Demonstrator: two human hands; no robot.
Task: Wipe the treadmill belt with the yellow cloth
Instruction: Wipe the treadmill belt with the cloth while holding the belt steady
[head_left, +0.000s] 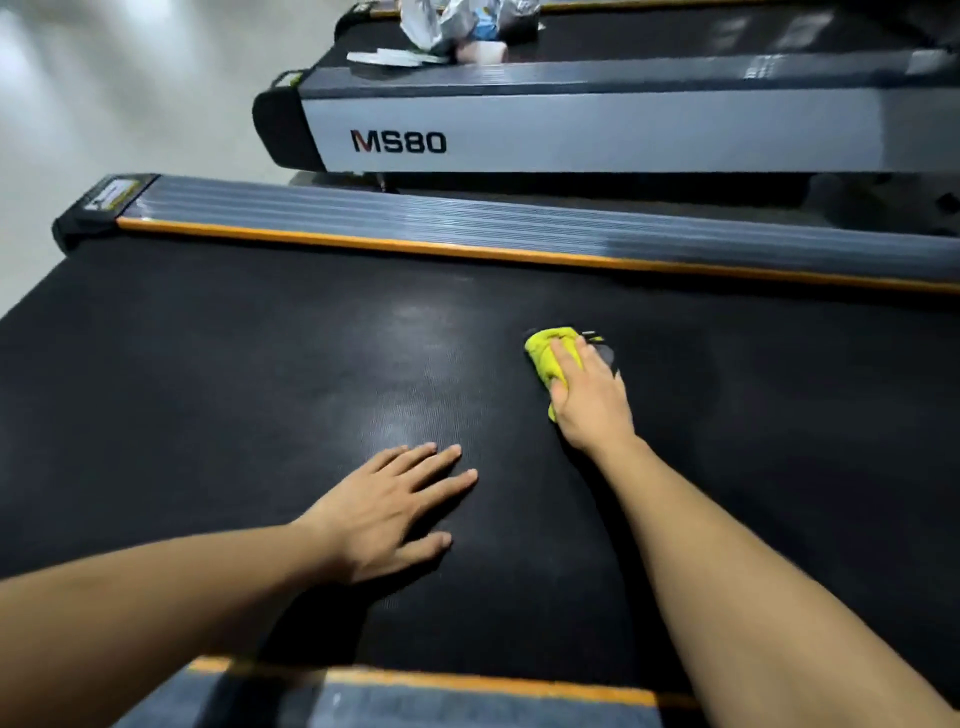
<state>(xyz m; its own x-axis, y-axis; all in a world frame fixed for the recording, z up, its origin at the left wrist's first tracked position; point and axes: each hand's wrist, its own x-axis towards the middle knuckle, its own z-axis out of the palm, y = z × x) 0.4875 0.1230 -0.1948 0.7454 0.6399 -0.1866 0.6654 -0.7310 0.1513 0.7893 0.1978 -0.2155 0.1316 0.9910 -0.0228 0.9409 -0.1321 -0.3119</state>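
The black treadmill belt (234, 374) fills the middle of the view. A bunched yellow cloth (545, 356) lies on it right of centre. My right hand (589, 397) lies on top of the cloth with its fingers stretched forward over it, pressing it against the belt; most of the cloth is hidden beneath the palm. My left hand (395, 509) rests flat on the belt nearer to me, fingers spread, holding nothing. A small grey mark shows on the belt just beyond my right fingers.
Grey ribbed side rails with orange stripes border the belt, one on the far side (467, 223) and one at the near edge (415, 701). A second treadmill marked MS80 (571, 135) stands behind, with crumpled plastic bags and wrappers (457, 26) on its belt. Pale floor lies at left.
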